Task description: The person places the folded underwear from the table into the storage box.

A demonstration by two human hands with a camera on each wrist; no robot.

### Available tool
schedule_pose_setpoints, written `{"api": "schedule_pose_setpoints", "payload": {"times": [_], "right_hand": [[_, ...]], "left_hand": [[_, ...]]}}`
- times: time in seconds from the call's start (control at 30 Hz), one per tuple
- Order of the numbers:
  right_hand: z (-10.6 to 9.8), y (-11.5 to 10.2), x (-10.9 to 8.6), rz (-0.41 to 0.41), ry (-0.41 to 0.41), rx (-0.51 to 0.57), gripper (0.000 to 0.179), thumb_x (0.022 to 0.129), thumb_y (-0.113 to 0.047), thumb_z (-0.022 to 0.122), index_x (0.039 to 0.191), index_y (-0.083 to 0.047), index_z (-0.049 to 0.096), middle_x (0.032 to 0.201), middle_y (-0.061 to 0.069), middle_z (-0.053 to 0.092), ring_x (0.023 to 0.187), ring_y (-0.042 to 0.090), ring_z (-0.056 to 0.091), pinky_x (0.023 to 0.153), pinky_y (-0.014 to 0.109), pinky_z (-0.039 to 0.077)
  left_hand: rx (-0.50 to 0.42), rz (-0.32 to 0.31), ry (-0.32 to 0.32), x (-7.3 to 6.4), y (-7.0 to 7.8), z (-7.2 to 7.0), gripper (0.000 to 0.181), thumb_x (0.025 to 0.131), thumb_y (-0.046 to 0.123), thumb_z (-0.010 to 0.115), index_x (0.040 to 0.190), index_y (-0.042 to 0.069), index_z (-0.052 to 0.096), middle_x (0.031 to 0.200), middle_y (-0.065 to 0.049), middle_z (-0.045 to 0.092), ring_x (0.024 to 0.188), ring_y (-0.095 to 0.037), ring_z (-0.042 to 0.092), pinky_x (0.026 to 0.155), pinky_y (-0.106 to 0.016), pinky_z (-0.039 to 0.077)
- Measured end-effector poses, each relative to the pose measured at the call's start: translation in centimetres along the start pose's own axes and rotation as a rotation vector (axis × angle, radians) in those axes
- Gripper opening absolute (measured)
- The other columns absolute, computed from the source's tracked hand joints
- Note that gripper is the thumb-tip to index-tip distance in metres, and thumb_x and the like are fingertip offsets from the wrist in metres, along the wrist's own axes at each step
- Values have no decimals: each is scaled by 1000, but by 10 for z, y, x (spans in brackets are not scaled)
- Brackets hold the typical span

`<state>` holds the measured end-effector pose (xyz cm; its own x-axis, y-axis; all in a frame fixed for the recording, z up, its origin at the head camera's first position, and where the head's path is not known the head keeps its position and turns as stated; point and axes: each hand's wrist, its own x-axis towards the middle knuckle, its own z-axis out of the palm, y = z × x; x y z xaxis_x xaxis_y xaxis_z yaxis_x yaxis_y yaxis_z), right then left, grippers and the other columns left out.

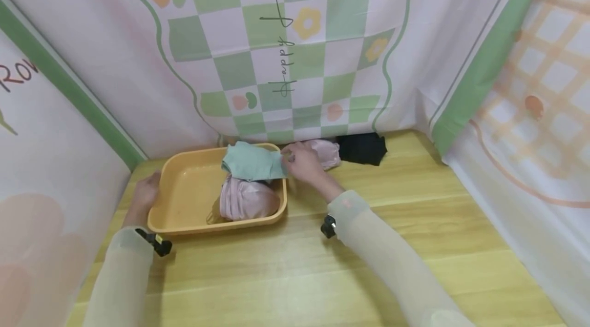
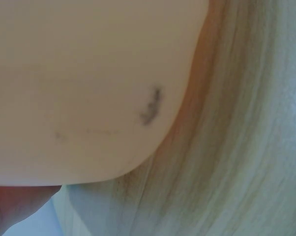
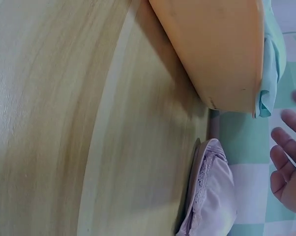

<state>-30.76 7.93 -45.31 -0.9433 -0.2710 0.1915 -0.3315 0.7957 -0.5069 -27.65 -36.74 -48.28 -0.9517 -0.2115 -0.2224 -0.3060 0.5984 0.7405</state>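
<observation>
The step in hand seems to be placing or taking soft garments at a yellow-orange plastic basin with rounded corners, on the pale wood-grain desk; which way they go cannot be told. A mint-green folded cloth lies at the basin's back right corner, its end over the rim, beside a pink satin garment inside. The right hand is by that end, its grip loosely spread and holding nothing in the wrist view. The left hand touches the basin's left end; whether its fingers curl round the rim cannot be told. Right of the basin lie a pink satin garment with lace trim and a black folded cloth. Handling the overhanging end would likely call for a light pinch, the basin braced.
</observation>
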Motion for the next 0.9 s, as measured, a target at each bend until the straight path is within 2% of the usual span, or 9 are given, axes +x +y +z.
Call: {"api": "schedule_pose_setpoints", "payload": {"times": [0.1,0.23,0.33,0.4,0.47,0.57,0.67,0.77,0.9], "right_hand": [[4,-2,-3,-50,-61,-73,27,95,-28,58,115,-16,72,119,9,66,115,29,56,104,50,44],[11,-6,-5,-121,-112,-193,28,91,-36,67,113,-21,75,134,11,61,130,34,49,110,54,41],[16,-7,-6,-124,-144,-242,27,87,-44,71,105,-25,76,149,13,51,143,38,36,114,62,36],[17,-7,-7,-115,-166,-255,27,85,-49,72,101,-27,76,156,14,43,148,40,28,115,66,32],[17,-6,-7,-113,-176,-262,29,85,-52,71,100,-27,76,157,13,41,150,41,24,116,68,29],[14,-5,-6,-119,-159,-254,31,87,-50,70,105,-26,75,149,9,53,148,39,29,119,64,27],[11,-3,-5,-98,-129,-197,32,88,-47,70,109,-23,73,141,7,60,144,35,35,121,57,27],[8,-1,-5,-61,-90,-110,32,88,-44,72,110,-21,72,139,8,59,139,32,41,120,52,30],[5,3,-5,-49,-55,-60,37,90,-42,70,118,-18,69,133,8,60,130,31,48,114,49,38]], "left_hand": [[-8,-7,-2,2,-3,1,74,106,55,16,154,0,27,155,-34,31,140,-51,36,120,-58,29],[-47,-29,-9,2,-3,4,75,105,58,17,155,3,26,156,-32,30,141,-49,36,120,-57,30],[-65,-41,-15,1,-1,5,75,104,58,16,156,4,24,157,-31,30,141,-48,37,119,-57,31],[-89,-55,-17,0,0,5,75,104,59,17,156,6,24,157,-31,31,140,-48,39,119,-57,32],[-98,-54,-17,0,1,5,75,104,58,18,156,6,24,157,-31,32,140,-47,39,119,-56,33],[-98,-41,-12,-1,1,4,74,105,58,19,156,5,25,156,-31,31,140,-48,38,119,-57,32],[-66,-21,-5,-1,2,2,73,105,56,17,156,3,24,157,-32,29,141,-49,36,120,-58,30],[-41,-12,1,-1,1,1,73,106,55,16,155,2,25,156,-33,30,141,-50,35,120,-58,29],[-35,-18,5,-2,0,2,74,105,56,15,155,2,25,156,-33,30,141,-50,35,120,-58,29]]}}
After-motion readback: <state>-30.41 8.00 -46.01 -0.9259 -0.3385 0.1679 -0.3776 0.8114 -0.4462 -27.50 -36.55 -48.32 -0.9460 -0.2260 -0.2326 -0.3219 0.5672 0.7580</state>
